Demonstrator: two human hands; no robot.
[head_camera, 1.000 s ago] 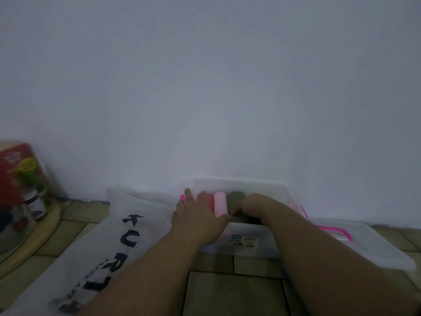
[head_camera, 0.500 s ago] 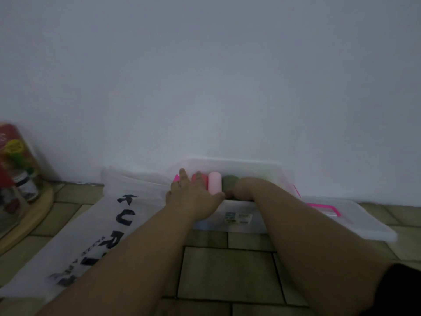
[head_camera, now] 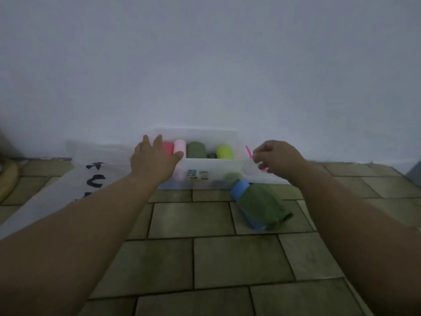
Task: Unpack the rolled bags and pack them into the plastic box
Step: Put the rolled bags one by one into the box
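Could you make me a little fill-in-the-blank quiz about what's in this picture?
1. The left hand rests on the ____ end of the plastic box.
2. Inside the box, the roll between the red roll and the dark green roll is ____.
3. The blue roll and the green roll lie outside the box, on the tiled ____.

Missing words: left; pink; floor.

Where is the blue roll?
In the head view the blue roll lies on the tiled floor just right of centre, outside the plastic box and close in front of it, partly under a green roll.
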